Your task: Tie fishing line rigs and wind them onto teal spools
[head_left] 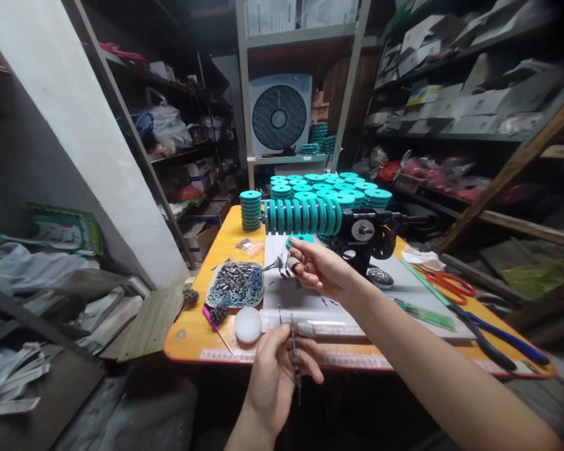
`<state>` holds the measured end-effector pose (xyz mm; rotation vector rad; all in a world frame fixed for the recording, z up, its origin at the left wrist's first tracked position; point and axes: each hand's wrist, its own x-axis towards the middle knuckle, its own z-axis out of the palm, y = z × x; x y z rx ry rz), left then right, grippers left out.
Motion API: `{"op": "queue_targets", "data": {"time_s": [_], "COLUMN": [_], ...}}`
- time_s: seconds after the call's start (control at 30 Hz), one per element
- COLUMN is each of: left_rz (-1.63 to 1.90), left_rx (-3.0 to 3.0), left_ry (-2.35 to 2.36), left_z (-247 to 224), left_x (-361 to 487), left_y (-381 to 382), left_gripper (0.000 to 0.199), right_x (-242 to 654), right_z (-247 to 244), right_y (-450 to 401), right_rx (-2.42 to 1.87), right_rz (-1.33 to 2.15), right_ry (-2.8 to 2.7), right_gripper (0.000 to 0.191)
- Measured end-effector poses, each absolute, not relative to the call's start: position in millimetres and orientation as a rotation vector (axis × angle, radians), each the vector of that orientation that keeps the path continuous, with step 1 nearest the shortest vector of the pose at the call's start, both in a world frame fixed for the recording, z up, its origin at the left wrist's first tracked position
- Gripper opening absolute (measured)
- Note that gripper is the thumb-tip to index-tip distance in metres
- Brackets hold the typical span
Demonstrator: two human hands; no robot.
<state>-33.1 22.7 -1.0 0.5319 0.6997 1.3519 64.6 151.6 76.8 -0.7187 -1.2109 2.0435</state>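
Note:
My left hand (278,363), low at the table's front edge, pinches a thin dark rod-like piece (295,351) that stands nearly upright between thumb and fingers. A pale wrap covers one fingertip. Above the white board (291,294), my right hand (318,268) is closed, its thumb and fingertips together; what they grip is too small to make out. Small dark pieces show beside those fingertips. Just behind this hand, a row of teal spools (303,216) sits on the shaft of a black winding machine (364,232). A tray (208,299) of grey metal weights and bluish small parts lies to the left.
Stacked teal spools (319,185) cover the table's back. A round white lid (248,324) and a magenta-handled tool (211,318) lie front left. Orange scissors (451,285) and blue-handled pliers (510,338) lie right. A box fan (280,116) stands on the shelf behind.

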Motion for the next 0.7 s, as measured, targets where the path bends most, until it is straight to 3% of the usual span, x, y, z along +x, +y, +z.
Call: {"op": "queue_targets", "data": {"time_s": [0.17,0.5,0.7], "left_rz": [1.373,1.409,1.555], "left_rx": [0.526,0.531,0.685], "left_ry": [0.705,0.764,0.914], "left_z": [-4,-26,-53], "left_x": [-31,-30,-26], "left_y": [17,10,-3], "left_gripper": [0.023,0.029,0.044], "right_x": [75,74,57], "right_z": [76,42,37], "right_y": [150,172,173], "right_rx": [-0.763,-0.859,-0.904], "right_rz": [1.926,1.317,1.248], "right_ry": [-1.325,-1.506,-1.711], "right_gripper": [0.027,0.036,0.017]}}
